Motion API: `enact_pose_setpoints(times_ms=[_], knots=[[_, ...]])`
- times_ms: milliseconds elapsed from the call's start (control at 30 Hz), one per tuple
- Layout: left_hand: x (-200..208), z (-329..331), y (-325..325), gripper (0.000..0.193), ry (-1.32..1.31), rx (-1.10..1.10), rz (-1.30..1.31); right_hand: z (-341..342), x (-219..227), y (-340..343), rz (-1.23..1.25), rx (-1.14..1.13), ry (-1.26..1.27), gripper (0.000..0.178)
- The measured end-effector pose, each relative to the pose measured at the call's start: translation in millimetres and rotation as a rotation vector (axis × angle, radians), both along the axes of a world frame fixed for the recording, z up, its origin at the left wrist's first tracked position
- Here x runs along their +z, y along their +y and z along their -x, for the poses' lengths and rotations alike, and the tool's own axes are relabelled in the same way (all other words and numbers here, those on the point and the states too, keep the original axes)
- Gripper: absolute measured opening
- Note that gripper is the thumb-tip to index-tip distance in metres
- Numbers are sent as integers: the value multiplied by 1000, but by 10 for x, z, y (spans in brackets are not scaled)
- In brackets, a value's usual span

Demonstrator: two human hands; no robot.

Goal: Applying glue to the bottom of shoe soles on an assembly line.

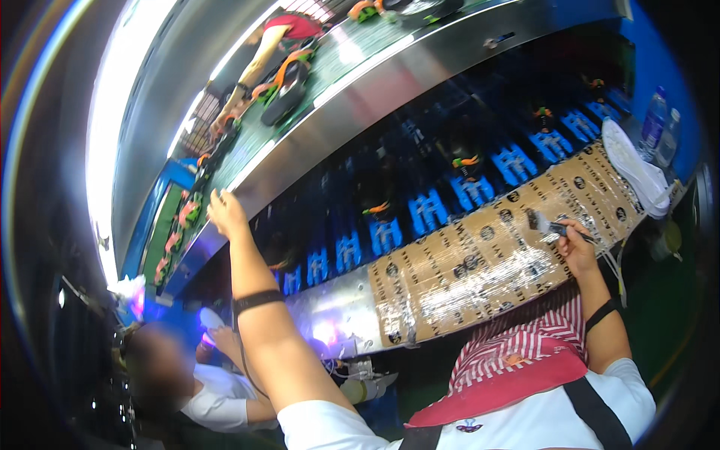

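Observation:
My left hand (227, 214) is raised at the end of a stretched arm, beside the metal edge (251, 176) of the upper conveyor. Its fingers are bent and slightly apart, and nothing shows in them. My right hand (576, 246) grips the dark handle of a brush (543, 223) over the cardboard-covered ledge, bristles pointing left. Nearest my left hand on the green belt (251, 142) are black shoes (286, 94) with orange and green parts. Below that conveyor runs a row of blue fixtures (430, 212), some with orange and green pieces above them.
Wrapped, printed cardboard (465, 274) covers the ledge in front of me. At its right end lie a white shoe-shaped object (634, 169) and plastic bottles (654, 120). A person in white (221, 397) works at left; another in red (300, 26) reaches across the belt's far side.

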State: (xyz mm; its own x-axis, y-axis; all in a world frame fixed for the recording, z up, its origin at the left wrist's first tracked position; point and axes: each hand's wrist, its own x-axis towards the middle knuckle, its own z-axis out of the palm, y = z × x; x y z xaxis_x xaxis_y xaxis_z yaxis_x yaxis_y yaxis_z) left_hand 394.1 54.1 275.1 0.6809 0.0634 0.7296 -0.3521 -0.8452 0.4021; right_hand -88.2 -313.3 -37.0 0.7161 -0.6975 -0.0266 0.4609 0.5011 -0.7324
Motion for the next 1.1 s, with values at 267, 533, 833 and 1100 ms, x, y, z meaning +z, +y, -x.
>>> enact_pose_setpoints(times_ms=[267, 533, 833, 1100], knots=[[136, -720, 217, 68, 232, 67, -199, 25, -15, -42, 92, -96, 79, 22], [402, -1071, 809, 87, 425, 361, -259, 23, 44, 32, 58, -200, 106, 23], [524, -1667, 1367, 77, 285, 494, -425, -140, 129, 125, 67, -312, 99, 17], [593, -1346, 1100, 35, 107, 508, -523, -118, 51, 124, 87, -324, 132, 19]])
